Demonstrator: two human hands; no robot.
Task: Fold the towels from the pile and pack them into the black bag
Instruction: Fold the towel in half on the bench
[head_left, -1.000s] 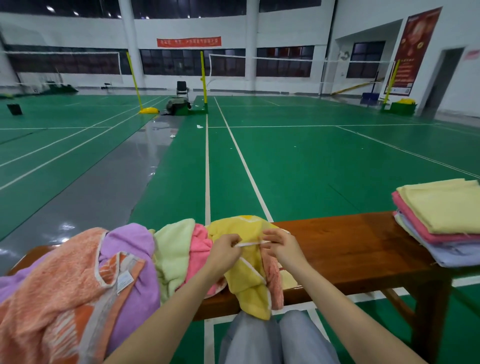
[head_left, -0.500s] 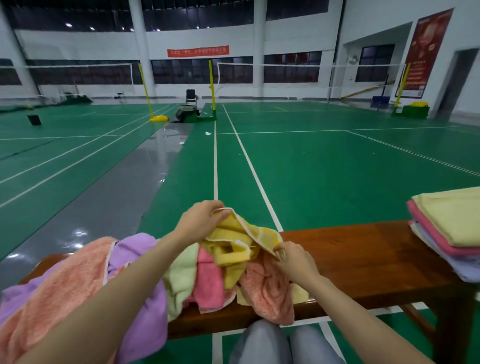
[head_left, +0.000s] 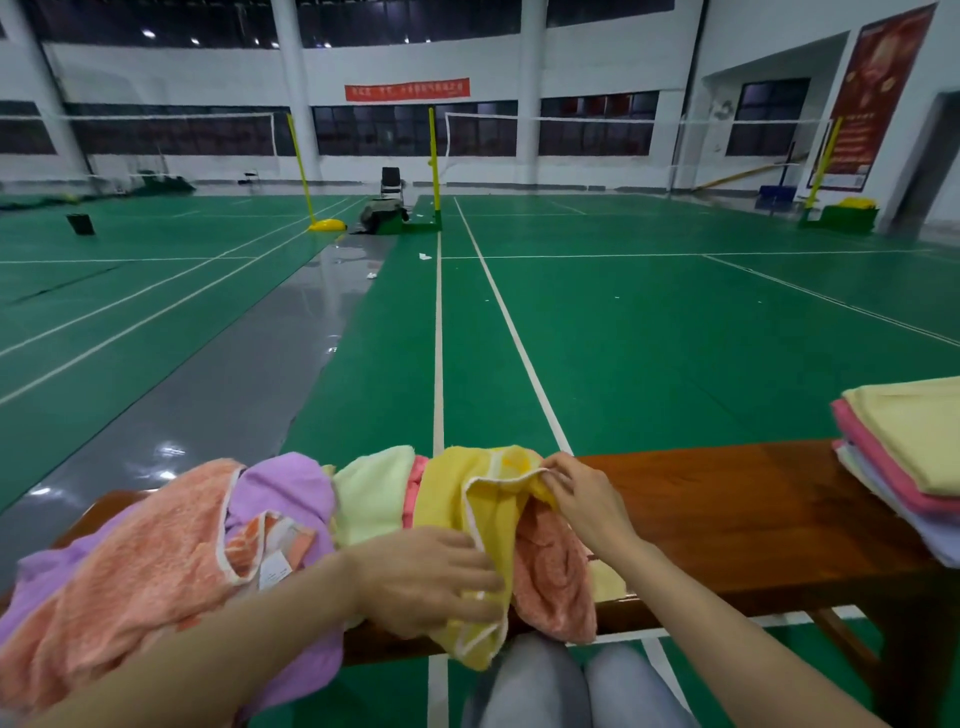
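On the wooden bench (head_left: 727, 519), the left hand (head_left: 431, 577) grips the yellow towel (head_left: 452, 499) at its near edge beside the unfolded pile (head_left: 171, 545) (orange, purple, pale green). The right hand (head_left: 582, 499) pinches its white-trimmed far edge; folded towels (head_left: 904, 457) are stacked far right.

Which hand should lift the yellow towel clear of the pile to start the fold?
Probably the right hand: it already pinches the yellow towel by its white-trimmed top edge. The left hand lies lower on it, by the pile.

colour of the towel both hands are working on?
Yellow towel with a white hem, held by left hand and right hand; head view.
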